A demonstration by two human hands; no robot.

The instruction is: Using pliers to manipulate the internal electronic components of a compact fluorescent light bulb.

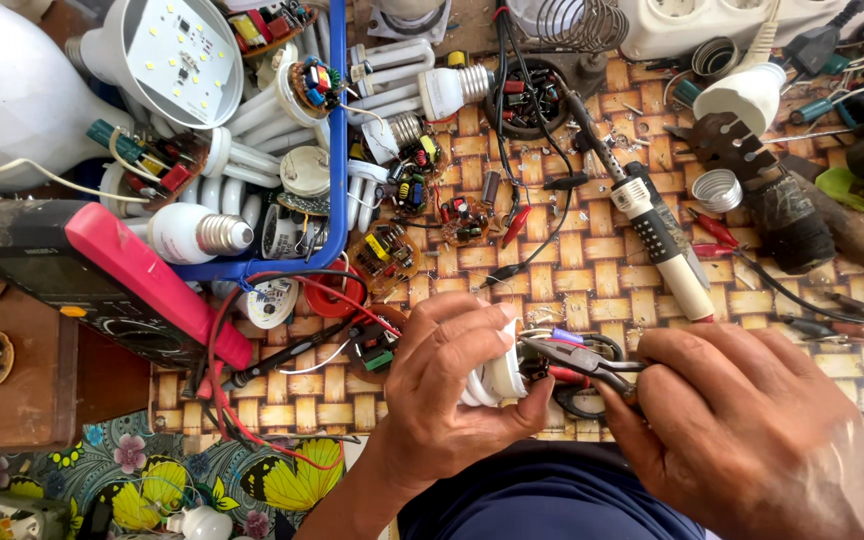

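Right now left hand (452,385) grips the white bulb base (500,378), right hand (742,430) clamps pliers (582,362) lying level, nose pointing left into it.

Both of the person's bare hands are working close together over the near edge of the bench. The left hand (452,385) is rising from the lower middle on a bare forearm, its back turned up, fingers curling rightward and closing in a firm grasp, thumb pressing in from below. The right hand (752,430) is coming in from the lower right corner, back of the hand facing up, knuckles bent, fingers folding tightly into a grip and pointing left toward the other hand. The two hands are sitting just beside each other, nearly touching.
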